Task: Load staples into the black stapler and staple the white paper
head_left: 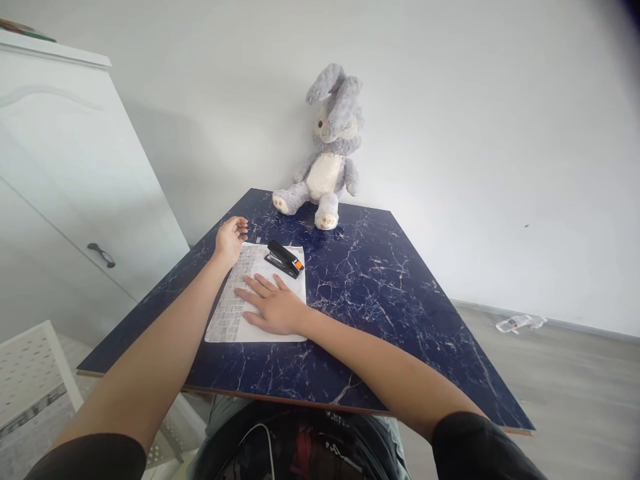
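Observation:
A sheet of printed paper (pixel 227 310) lies on the dark blue marbled table (pixel 365 280). My right hand (pixel 274 308) rests flat on the sheet, palm down with the fingers spread. Just beyond those fingertips, a black stapler (pixel 283 259) with an orange patch lies on the upper part of the paper. My left hand (pixel 231 239) is at the sheet's far left corner, its fingers loosely bent and somewhat apart, with nothing visible in them. Close to its fingertips is a small pale piece (pixel 258 240) on the tabletop, too small to name.
A grey plush rabbit (pixel 325 173) sits at the table's back edge against the wall. To the left stands a white cabinet (pixel 75 167) with a dark handle. White perforated furniture (pixel 35 373) is at lower left. A clear plastic item (pixel 520 324) lies on the floor at right.

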Available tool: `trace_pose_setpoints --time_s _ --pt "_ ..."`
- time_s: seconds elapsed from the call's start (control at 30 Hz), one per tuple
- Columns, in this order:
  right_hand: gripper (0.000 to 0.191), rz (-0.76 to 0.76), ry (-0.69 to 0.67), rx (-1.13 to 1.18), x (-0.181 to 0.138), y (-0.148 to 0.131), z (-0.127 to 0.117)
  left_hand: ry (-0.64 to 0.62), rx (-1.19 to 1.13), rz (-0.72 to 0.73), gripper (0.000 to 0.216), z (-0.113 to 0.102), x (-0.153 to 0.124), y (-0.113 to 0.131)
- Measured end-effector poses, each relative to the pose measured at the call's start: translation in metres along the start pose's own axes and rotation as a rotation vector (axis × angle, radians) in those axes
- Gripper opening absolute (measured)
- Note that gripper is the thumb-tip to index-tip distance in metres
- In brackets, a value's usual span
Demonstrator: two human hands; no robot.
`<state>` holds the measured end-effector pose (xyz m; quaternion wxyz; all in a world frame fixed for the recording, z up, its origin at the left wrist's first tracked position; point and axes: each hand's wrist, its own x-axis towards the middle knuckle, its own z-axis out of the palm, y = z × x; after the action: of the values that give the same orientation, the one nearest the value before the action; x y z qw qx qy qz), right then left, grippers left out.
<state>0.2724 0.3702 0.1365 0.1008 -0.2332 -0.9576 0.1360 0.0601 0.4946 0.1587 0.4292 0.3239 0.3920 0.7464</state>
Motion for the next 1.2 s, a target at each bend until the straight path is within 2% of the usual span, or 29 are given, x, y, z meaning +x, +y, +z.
trace_pose_setpoints --time_s 0.13,0.27,0.47,0.67,0.87,1.0,1.1,1.13,1.2 --pt "0.062 0.008 0.006 0.005 -0.005 -0.003 0.001 -0.016 0.094 0.036 0.018 0.002 0.000 -0.004" --pt "0.062 0.040 0.019 0.022 -0.025 -0.007 0.000 -0.074 0.249 0.126 0.016 0.005 -0.004 -0.011" --pt "0.062 0.071 0.006 0.019 -0.077 -0.006 -0.011 -0.381 0.760 0.444 0.009 0.011 -0.016 -0.017" --pt "0.062 0.142 0.047 0.037 -0.110 0.004 -0.019 -0.455 0.922 0.479 0.007 0.020 -0.027 -0.016" --pt "0.059 0.101 0.098 0.038 -0.109 0.006 -0.021 -0.672 1.034 0.541 0.018 0.052 -0.062 -0.018" --pt "0.028 0.138 0.260 -0.003 -0.108 0.016 -0.043 -0.828 0.995 0.521 0.027 0.072 -0.088 -0.019" --pt "0.012 0.316 0.499 -0.040 -0.112 0.037 -0.063 -0.942 1.041 0.425 0.046 0.073 -0.095 -0.023" --pt "0.015 0.389 0.560 -0.042 -0.114 0.045 -0.068 -0.984 1.064 0.378 0.056 0.071 -0.094 -0.025" --pt "0.041 0.507 0.591 0.003 -0.117 0.063 -0.073 -1.054 1.099 0.291 0.075 0.065 -0.088 -0.030"
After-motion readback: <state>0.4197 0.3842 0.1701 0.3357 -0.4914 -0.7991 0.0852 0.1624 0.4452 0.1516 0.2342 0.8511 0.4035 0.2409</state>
